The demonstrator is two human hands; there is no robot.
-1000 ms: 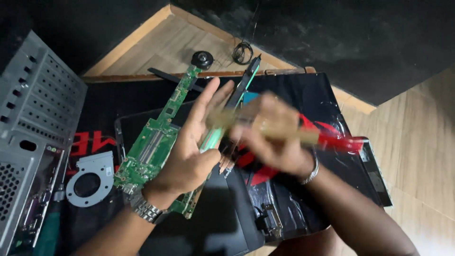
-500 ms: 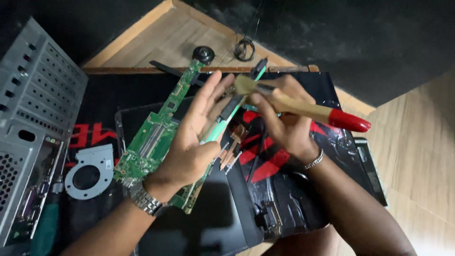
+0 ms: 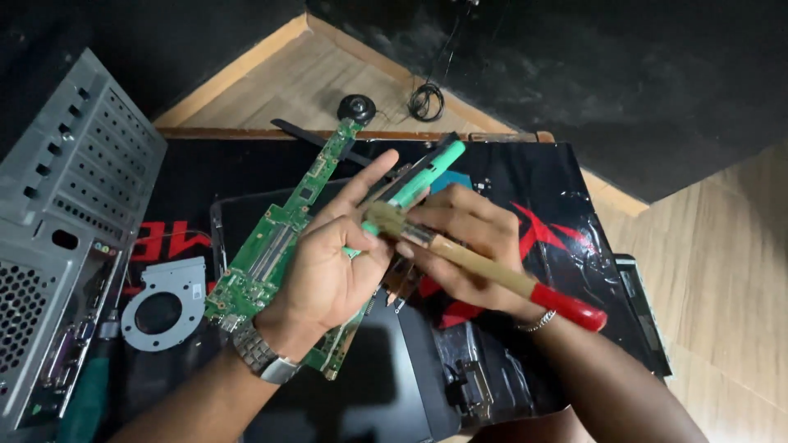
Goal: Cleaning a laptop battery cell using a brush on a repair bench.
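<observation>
Head view: brush (image 3: 460,258) bristles just beside left hand (image 3: 328,271) grip on circuit board (image 3: 279,246)

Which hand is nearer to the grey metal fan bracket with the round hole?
Left. The left hand holds the green circuit board just beside the grey metal fan bracket; the right hand with the brush is farther away.

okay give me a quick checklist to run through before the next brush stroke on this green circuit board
1. Left hand supports the green circuit board: ok, palm and fingers grip it above the mat.
2. Right hand grips the brush: ok, fingers wrap the wooden handle.
3. Bristles reach the board: cannot tell, the left hand's thumb hides the contact.
4. Board level: not ok, it sits tilted.
5. Fan bracket clear of the hands: ok, it lies left on the black mat.
</observation>
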